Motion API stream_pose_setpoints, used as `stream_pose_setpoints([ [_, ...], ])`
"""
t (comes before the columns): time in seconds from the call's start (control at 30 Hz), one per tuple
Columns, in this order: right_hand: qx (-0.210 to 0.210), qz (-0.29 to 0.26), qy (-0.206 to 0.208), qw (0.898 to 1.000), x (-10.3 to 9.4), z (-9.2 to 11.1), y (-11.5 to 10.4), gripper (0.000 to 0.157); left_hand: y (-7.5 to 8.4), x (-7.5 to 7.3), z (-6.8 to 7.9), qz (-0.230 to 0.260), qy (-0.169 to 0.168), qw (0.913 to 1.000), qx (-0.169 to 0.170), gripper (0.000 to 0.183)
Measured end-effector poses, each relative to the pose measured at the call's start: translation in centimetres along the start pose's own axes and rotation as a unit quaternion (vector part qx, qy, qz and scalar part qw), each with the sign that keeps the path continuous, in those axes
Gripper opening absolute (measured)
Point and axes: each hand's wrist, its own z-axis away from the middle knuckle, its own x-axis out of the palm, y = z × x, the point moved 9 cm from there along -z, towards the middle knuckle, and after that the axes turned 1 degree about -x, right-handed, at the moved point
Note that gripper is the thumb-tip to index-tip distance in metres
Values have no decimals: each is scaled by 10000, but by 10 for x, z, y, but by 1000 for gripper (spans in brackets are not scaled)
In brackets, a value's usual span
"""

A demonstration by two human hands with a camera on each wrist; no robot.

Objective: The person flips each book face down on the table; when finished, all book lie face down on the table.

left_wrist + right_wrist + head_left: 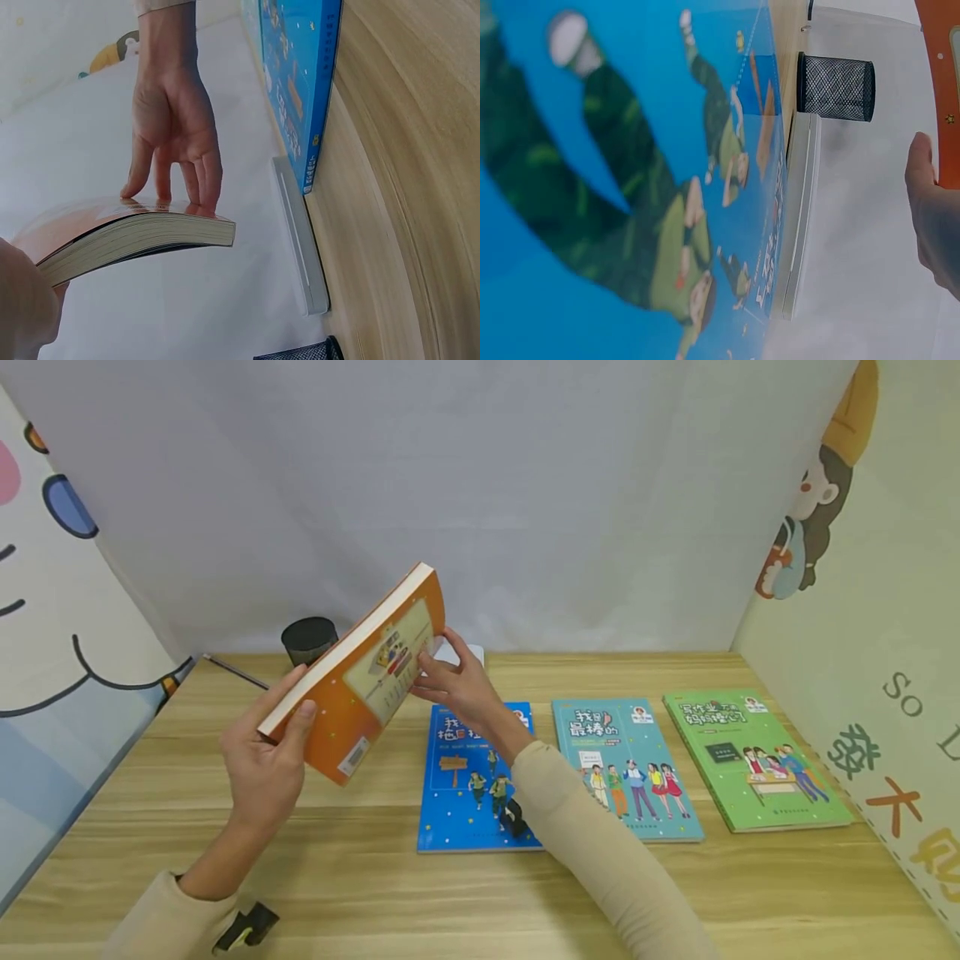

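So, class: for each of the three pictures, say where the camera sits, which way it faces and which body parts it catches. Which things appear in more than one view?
Head: on the head, facing forward and down at the table; shows both sleeved forearms, left hand, right hand, orange book.
Left wrist: faces across to the right hand on the orange book's cover.
Right wrist: looks along the blue book towards the mesh cup; shows only the right hand's edge.
Shared: all three show the blue book.
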Motion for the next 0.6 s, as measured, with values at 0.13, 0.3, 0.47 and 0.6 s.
stream_pose_setpoints([
  [0.13,37,-175,72,9998,-2,-1,1,71,-3,0,1,50,24,9999,-89,37],
  [0.3,21,-141,55,9999,-2,-1,3,71,-4,0,2,61,73,9999,-135,36],
  [0.47,-26,0,94,10000,-3,0,3,71,-6,1,3,-69,60,9998,-171,36],
  [0.6,-36,70,103,9999,-5,1,4,69,-8,2,4,-216,53,9994,-248,36],
])
